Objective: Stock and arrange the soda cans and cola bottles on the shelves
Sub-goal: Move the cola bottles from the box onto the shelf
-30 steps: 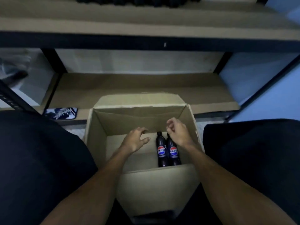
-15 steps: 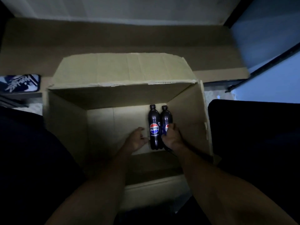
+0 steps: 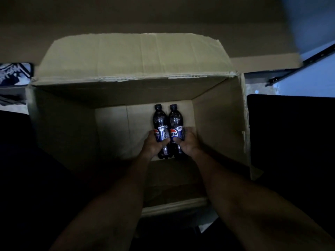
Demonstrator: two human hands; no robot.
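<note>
Dim shelf board [image 3: 126, 17] beyond the open cardboard box [image 3: 219, 127] shows no drinks yet, while inside it the left grip [image 3: 154, 144] clasps one cola bottle [image 3: 160, 120] and the right grip [image 3: 188, 142] the second cola bottle [image 3: 176, 120], so shelving looks yet to come.

One view only here, the head camera, tipped steeply down and looking almost straight into the open cardboard box [image 3: 219, 124], which fills the middle of the frame. It sits close: both forearms [image 3: 116, 205] run up from the bottom edge, left hand [image 3: 154, 144] and right hand [image 3: 189, 142] meeting on the cola bottles [image 3: 175, 120] just below centre. A shelf board [image 3: 163, 15] crosses the top, wide-angle bend at the edges.
</note>
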